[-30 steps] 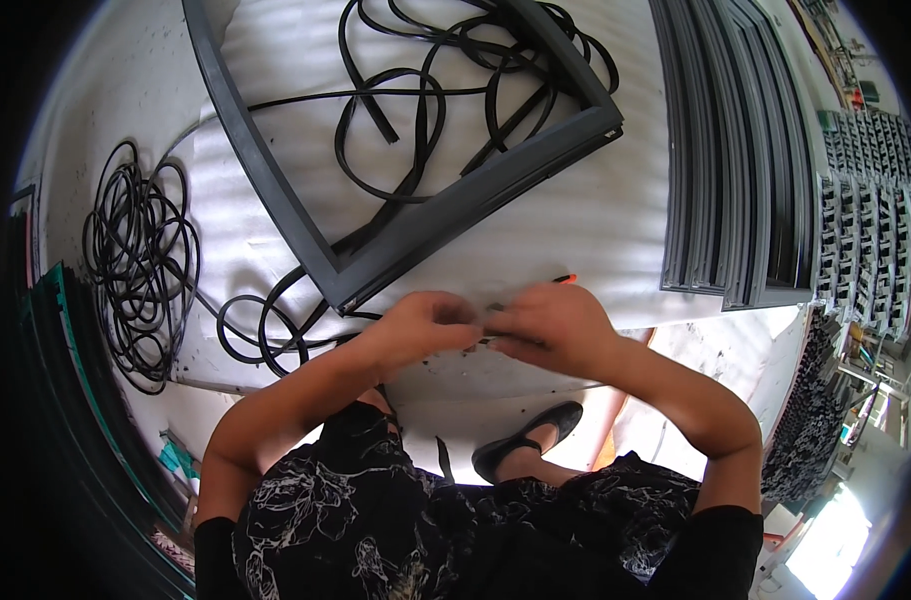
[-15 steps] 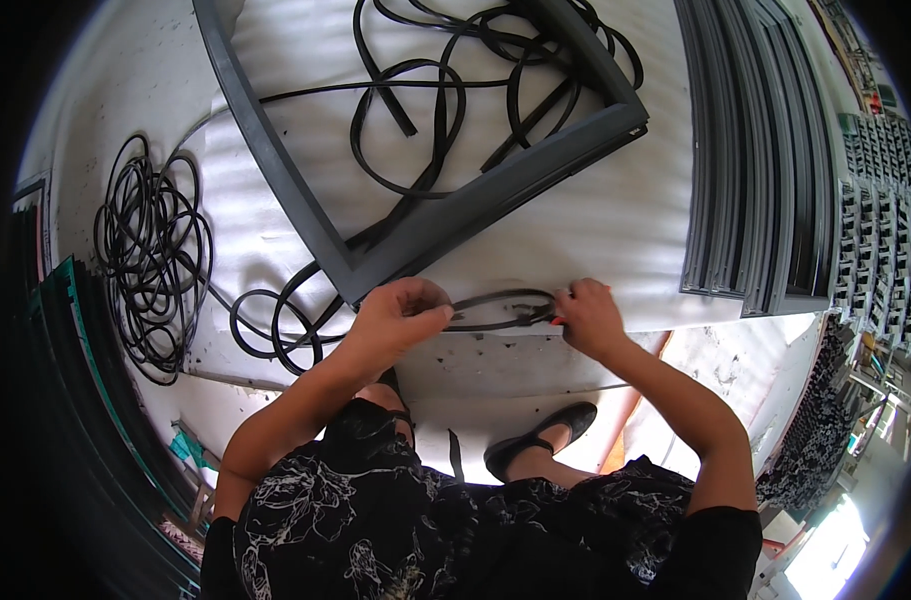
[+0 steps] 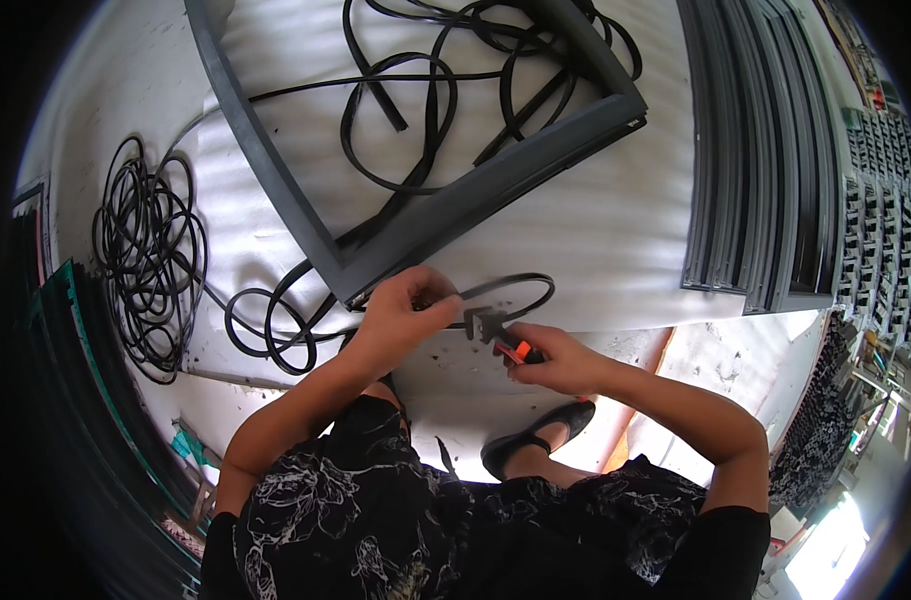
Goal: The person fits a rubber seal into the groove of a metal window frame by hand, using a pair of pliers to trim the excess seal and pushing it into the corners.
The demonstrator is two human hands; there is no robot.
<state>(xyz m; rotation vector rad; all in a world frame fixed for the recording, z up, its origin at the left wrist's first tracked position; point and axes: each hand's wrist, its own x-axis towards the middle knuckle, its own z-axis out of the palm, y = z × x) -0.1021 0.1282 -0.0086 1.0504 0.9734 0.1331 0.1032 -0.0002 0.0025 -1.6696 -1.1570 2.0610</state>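
Note:
My left hand (image 3: pixel 405 315) is closed at the near corner of the dark grey frame (image 3: pixel 495 190), pinching a thin black rubber strip (image 3: pixel 547 283) that loops out to the right. My right hand (image 3: pixel 565 362) is wrapped round a hand cutter (image 3: pixel 489 324) with dark jaws and an orange-red patch at its handle. The cutter's jaws point left, toward my left fingers, close to the strip; whether they touch it I cannot tell. Part of the strip is hidden behind my left hand.
Black strip coils (image 3: pixel 150 270) lie at the left. More loose strip (image 3: pixel 435 120) lies inside the frame on the white-covered table (image 3: pixel 625 240). Several grey frames (image 3: pixel 755 160) are stacked at the right, beside rows of metal parts (image 3: pixel 880 250).
My right hand has moved left and nearer to me, bringing the cutter's jaws into view beside my left hand. The strip loop now curves free of my right hand. The frame has shifted slightly left.

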